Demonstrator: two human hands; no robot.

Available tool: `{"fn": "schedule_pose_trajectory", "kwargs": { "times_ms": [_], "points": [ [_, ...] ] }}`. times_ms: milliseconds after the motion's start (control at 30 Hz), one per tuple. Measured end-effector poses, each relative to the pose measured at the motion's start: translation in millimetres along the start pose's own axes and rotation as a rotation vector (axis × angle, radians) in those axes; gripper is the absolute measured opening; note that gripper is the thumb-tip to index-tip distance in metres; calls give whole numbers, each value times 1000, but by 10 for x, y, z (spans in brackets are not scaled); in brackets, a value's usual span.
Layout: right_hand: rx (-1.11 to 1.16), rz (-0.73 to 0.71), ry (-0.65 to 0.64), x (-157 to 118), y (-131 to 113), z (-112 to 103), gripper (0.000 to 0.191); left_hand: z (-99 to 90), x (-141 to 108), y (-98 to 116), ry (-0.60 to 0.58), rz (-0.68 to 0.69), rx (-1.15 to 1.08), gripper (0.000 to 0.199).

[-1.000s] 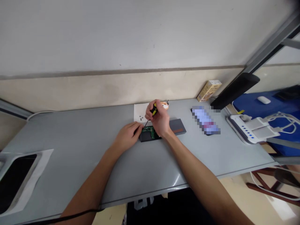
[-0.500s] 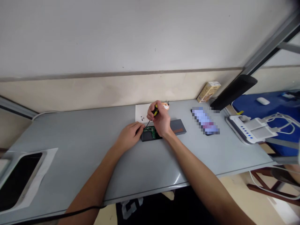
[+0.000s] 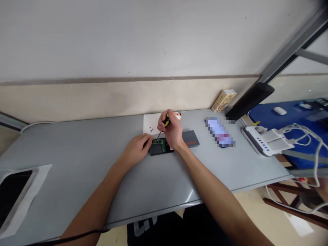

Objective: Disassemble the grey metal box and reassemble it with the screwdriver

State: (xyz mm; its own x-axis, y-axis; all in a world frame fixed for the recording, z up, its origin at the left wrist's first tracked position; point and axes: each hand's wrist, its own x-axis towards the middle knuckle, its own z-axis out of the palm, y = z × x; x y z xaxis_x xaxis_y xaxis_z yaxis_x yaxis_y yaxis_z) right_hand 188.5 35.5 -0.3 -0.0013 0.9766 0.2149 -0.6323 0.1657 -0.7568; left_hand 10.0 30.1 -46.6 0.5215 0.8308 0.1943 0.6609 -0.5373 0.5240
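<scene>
My right hand [image 3: 172,129] is wrapped round a yellow and black screwdriver [image 3: 166,120], its shaft slanting down to the left onto a green circuit board [image 3: 161,141]. That board lies in a dark open case [image 3: 155,149] on the grey table. At the case's left end, my left hand [image 3: 137,148] holds the edge with thumb and fingers together. Behind the case is a white sheet [image 3: 151,122] with several small dark screws [image 3: 151,129]. A grey cover with an orange mark [image 3: 191,139] lies right of the case, partly behind my right wrist.
A phone with a blurred screen [image 3: 219,132], a small carton [image 3: 223,100] and a black cylinder [image 3: 249,101] are on the right. A white power strip [image 3: 265,140] with cables sits at the right edge. A dark-screened device [image 3: 12,191] lies at far left.
The whole view has shifted slightly, so the table things appear a little further left. Both hands keep their places at the case, and the screwdriver tip is still at the board.
</scene>
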Motion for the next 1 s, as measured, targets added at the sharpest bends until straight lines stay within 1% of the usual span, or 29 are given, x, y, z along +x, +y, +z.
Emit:
{"fn": "schedule_pose_trajectory", "kwargs": {
  "times_ms": [133, 267, 433, 600, 800, 1000],
  "points": [
    [17, -10, 10, 6, 37, -8, 39, 3, -8, -12, -6, 2, 7, 35],
    [34, 5, -11, 8, 43, 0, 38, 0, -4, -11, -9, 5, 12, 36],
    [25, -21, 19, 23, 28, -10, 39, 3, 5, -5, -8, 10, 1, 36],
    [54, -16, -27, 12, 40, 1, 37, 13, 1, -17, -3, 7, -4, 36],
    [8, -15, 34, 16, 23, -4, 41, 10, 7, -18, -12, 6, -6, 37],
    [17, 9, 26, 9, 19, 4, 40, 9, 12, -21, -13, -1, -1, 37]
  ]
}}
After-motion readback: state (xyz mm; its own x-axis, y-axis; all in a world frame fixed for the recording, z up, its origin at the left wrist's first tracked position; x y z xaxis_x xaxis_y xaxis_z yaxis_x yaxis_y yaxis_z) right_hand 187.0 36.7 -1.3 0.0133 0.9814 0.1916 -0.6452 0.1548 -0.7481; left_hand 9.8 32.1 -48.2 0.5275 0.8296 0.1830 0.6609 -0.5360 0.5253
